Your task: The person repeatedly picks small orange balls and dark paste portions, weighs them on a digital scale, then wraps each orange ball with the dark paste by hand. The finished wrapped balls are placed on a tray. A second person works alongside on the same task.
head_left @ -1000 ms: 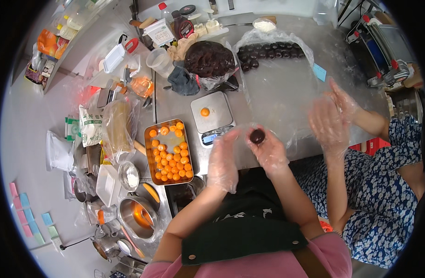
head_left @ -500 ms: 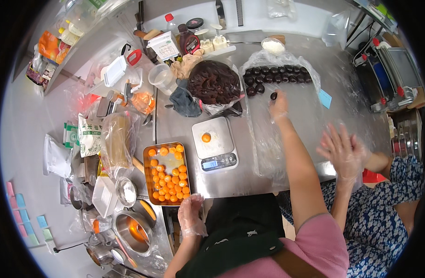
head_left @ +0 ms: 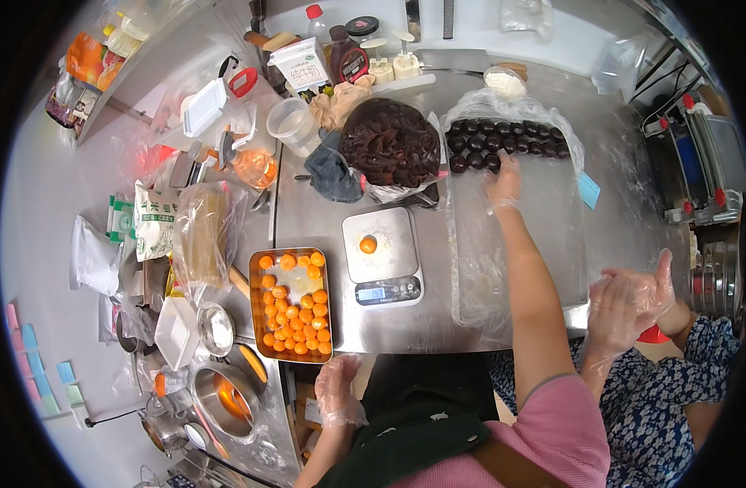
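My right hand [head_left: 504,185], in a clear plastic glove, reaches to the near row of dark, glossy paste balls [head_left: 503,142]. Its fingertips are closed on one dark ball [head_left: 492,162] at the end of that row. The balls sit on a plastic sheet [head_left: 515,244]. My left hand [head_left: 340,390], also gloved and holding nothing, hovers by the near edge of a metal tray [head_left: 255,305] with its fingers loosely stretched. Orange balls resembling egg yolks [head_left: 295,313] lie in the tray. A single orange ball [head_left: 368,244] rests on a digital kitchen scale [head_left: 393,264].
A big mound of dark paste [head_left: 391,145] stands behind the scale. At right are a co-worker's gloved hands [head_left: 629,305], close together. A metal bowl [head_left: 226,403] with orange liquid is lower left. A bowl of white powder [head_left: 504,82] sits at the back.
My right hand has brought the dark ball up to the near row's end. The co-worker's hands have moved lower and to the right. The view has shifted slightly.
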Motion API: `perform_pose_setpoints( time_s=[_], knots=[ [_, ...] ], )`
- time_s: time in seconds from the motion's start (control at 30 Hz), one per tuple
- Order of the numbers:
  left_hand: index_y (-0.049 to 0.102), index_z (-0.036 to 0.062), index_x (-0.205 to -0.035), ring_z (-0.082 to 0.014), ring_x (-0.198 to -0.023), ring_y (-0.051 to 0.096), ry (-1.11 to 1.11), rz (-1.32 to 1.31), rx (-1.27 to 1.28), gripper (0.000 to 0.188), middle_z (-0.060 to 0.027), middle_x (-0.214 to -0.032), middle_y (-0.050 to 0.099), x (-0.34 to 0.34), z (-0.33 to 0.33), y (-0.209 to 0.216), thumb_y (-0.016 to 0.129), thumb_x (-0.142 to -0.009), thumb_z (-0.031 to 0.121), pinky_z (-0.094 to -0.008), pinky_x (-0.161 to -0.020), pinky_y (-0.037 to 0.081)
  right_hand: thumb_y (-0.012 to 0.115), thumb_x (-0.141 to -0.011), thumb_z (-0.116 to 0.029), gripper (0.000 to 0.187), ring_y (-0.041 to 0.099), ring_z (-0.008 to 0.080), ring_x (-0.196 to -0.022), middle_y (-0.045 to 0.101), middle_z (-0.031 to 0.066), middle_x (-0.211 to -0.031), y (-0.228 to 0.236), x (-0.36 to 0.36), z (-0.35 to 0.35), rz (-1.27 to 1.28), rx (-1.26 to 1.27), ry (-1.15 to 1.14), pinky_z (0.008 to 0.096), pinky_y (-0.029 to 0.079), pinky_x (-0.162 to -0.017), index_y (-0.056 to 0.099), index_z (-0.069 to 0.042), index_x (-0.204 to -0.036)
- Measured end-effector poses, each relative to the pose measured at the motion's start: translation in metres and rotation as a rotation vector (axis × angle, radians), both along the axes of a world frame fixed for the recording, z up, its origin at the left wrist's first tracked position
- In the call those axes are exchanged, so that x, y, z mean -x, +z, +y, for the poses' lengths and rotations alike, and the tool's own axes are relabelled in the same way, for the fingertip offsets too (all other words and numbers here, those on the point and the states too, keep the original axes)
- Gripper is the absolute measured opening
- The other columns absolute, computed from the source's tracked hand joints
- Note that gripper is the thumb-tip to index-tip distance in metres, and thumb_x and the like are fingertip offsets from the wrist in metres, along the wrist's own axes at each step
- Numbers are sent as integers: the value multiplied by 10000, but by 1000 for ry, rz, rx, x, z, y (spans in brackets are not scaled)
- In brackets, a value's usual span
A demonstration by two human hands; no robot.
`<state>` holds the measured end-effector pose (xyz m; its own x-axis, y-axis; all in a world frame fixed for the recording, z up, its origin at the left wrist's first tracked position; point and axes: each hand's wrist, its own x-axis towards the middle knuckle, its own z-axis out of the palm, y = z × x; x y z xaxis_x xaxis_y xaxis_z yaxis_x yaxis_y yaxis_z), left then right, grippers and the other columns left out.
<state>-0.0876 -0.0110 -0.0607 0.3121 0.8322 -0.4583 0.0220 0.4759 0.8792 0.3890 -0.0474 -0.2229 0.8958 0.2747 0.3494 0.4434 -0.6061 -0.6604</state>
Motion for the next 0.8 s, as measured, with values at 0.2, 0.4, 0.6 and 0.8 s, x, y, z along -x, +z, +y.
perform_pose_setpoints(
  time_s=[0.2, 0.4, 0.6, 0.8],
  knots=[
    [612, 6, -973, -207, -894, 635, -3, -43, 21, 301, -111, -952, 659, 4, -3, -4, 620, -868, 288, -333, -883, 471, 698, -687, -2, 576, 575, 388, -977, 564, 223, -1104, -6, 3, -9, -61, -34, -21, 402, 488, -828, 515, -14, -1234],
    [618, 0, -971, -181, -879, 618, 60, -77, 12, 310, -90, -938, 661, 4, 0, 4, 606, -873, 294, -302, -860, 454, 659, -771, -16, 338, 619, 296, -888, 608, 171, -1025, 50, 54, -11, -199, -341, -37, 362, 507, -742, 597, -21, -1103],
    [618, 3, -958, -204, -833, 628, 89, -153, -2, 287, -106, -931, 656, 12, 1, 5, 622, -874, 277, -345, -854, 488, 648, -788, -19, 149, 583, 210, -719, 613, 107, -861, 92, 162, 4, -129, -478, 169, 319, 473, -615, 611, -35, -931],
    [618, -1, -977, -195, -841, 631, 63, -130, -39, 304, -106, -933, 665, 32, 10, 20, 608, -881, 287, -324, -845, 483, 632, -806, -50, 97, 616, 291, -818, 620, 107, -894, 140, 217, 38, -229, -363, 389, 369, 499, -698, 626, -67, -902]
  ],
)
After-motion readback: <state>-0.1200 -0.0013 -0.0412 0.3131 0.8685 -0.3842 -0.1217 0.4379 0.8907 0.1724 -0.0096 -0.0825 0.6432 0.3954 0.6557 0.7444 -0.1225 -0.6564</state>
